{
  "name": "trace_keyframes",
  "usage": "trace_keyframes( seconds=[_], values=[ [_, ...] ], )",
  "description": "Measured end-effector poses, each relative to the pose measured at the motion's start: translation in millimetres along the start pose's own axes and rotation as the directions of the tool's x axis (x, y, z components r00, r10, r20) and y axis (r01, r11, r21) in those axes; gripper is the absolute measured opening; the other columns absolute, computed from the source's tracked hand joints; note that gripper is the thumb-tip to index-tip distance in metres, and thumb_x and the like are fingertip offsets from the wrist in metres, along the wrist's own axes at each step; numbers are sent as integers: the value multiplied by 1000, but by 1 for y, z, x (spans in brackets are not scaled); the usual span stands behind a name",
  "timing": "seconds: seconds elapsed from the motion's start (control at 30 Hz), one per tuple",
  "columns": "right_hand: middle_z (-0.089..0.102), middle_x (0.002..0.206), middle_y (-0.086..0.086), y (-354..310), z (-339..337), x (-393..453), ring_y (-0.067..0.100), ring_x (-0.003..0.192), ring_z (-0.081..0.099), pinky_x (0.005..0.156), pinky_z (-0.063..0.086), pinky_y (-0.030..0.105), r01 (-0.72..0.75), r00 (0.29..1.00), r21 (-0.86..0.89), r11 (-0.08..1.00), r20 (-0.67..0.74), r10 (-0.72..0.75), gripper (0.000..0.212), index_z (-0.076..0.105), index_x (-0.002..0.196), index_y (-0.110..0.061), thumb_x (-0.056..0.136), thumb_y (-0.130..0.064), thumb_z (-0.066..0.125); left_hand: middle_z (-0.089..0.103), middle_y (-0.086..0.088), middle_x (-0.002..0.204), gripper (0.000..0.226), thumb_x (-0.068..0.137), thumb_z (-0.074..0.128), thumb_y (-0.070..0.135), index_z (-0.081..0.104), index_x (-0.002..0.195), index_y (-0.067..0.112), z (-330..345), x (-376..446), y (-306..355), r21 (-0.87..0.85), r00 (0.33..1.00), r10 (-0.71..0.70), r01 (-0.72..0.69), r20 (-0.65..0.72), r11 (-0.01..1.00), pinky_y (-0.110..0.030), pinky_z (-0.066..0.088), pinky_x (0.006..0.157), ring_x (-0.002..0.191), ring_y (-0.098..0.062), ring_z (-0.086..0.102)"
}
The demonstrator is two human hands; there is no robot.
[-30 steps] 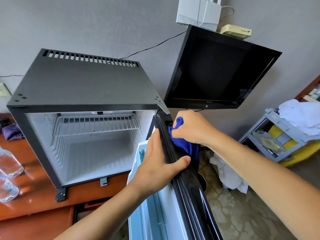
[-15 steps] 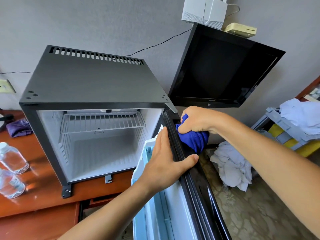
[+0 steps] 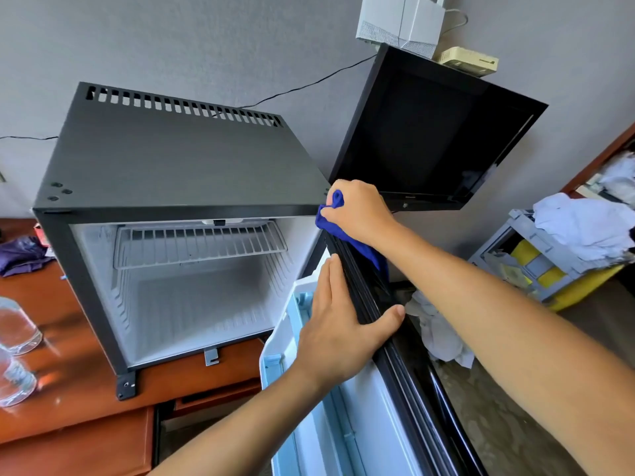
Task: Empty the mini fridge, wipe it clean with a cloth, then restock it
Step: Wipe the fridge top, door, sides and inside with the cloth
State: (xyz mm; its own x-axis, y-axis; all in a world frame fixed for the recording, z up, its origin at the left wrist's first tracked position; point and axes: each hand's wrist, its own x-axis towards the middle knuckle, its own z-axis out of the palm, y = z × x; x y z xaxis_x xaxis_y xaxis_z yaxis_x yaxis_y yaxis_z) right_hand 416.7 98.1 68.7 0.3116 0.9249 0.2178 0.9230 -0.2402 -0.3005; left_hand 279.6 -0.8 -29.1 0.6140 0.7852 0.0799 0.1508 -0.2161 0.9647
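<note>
Black mini fridge on a wooden table, door swung open, one wire shelf inside. The right hand, its grip clamped on a bunched blue cloth, presses it at the door's upper hinge corner. The left hand rests flat-fingered on the door's top edge, thumb hooked over the outer face. Two water bottles stand at the table's left.
</note>
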Motion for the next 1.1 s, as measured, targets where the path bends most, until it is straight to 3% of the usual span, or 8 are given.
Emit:
trace_keyframes(
  seconds=[0.17, 0.3, 0.4, 0.47, 0.53, 0.63, 0.87, 1.1],
  values=[
    [66, 84, 0, 6, 2, -32, 20, 84, 60, 71, 41, 29, -31, 999, 42, 999, -29, 32, 17, 60, 84, -15, 88, -25, 73, 31, 34, 124, 63, 79, 74, 65, 33, 122, 44, -10, -1, -1, -133, 998, -45, 50, 42, 990, -26, 37, 96, 121, 14, 38],
    [63, 74, -3, 9, -14, -106, 7, 70, 53, 64, 38, 25, -56, 997, 97, 994, -52, 61, 24, 57, 73, -16, 81, -18, 80, 36, 19, 133, 51, 91, 68, 37, 38, 132, 38, -55, 13, -6, -288, 998, -68, 68, 7, 955, -17, 34, 97, 126, 0, 39],
    [61, 66, -7, 11, -33, -155, 4, 70, 57, 59, 39, 15, -118, 993, 158, 980, -8, 121, 28, 58, 68, -22, 78, -19, 84, 56, 13, 133, 48, 90, 50, 30, 49, 138, 25, -81, 39, 16, -118, 989, 133, -139, -57, 983, -12, 35, 97, 123, -1, 50],
    [61, 70, -9, 10, -42, -181, 8, 72, 58, 61, 40, 16, -118, 993, 169, 978, 23, 116, 32, 56, 66, -27, 79, -17, 85, 61, 8, 135, 50, 87, 43, 28, 60, 134, 21, -73, 63, 28, 90, 946, 308, -317, 102, 944, -19, 34, 108, 129, -7, 50],
    [60, 66, -11, 8, -48, -209, 7, 67, 57, 59, 38, 14, -155, 987, 189, 970, 62, 146, 34, 56, 65, -27, 80, -16, 85, 64, 2, 134, 44, 95, 38, 32, 67, 127, 19, -55, 86, 25, 324, 879, 367, -458, 305, 828, -26, 22, 116, 139, -16, 44],
    [58, 66, -11, 4, -57, -256, 4, 64, 55, 57, 36, 9, -147, 989, 180, 973, 28, 144, 36, 56, 65, -24, 77, -12, 87, 71, 1, 114, 62, 93, 18, 45, 73, 103, 20, -36, 103, 4, 612, 827, 408, -562, 388, 557, -32, 12, 117, 139, -25, 44],
    [43, 68, -8, 0, -68, -334, 10, 53, 43, 50, 30, 14, -102, 989, -33, 994, -109, 98, 38, 46, 64, -20, 80, -13, 80, 69, -4, 97, 58, 85, 22, 45, 71, 88, 14, -32, 108, 3, 608, 795, 453, -603, 403, 516, -36, 28, 112, 126, -25, 52],
    [42, 59, 0, -4, -72, -397, 16, 58, 27, 60, 28, 0, -144, 936, -197, 970, -344, 69, 28, 51, 56, -11, 76, -13, 71, 69, -8, 96, 62, 86, 19, 43, 71, 89, 10, -24, 107, 3, 668, 818, 457, -559, 349, 491, -40, 32, 107, 118, -28, 55]
  ],
)
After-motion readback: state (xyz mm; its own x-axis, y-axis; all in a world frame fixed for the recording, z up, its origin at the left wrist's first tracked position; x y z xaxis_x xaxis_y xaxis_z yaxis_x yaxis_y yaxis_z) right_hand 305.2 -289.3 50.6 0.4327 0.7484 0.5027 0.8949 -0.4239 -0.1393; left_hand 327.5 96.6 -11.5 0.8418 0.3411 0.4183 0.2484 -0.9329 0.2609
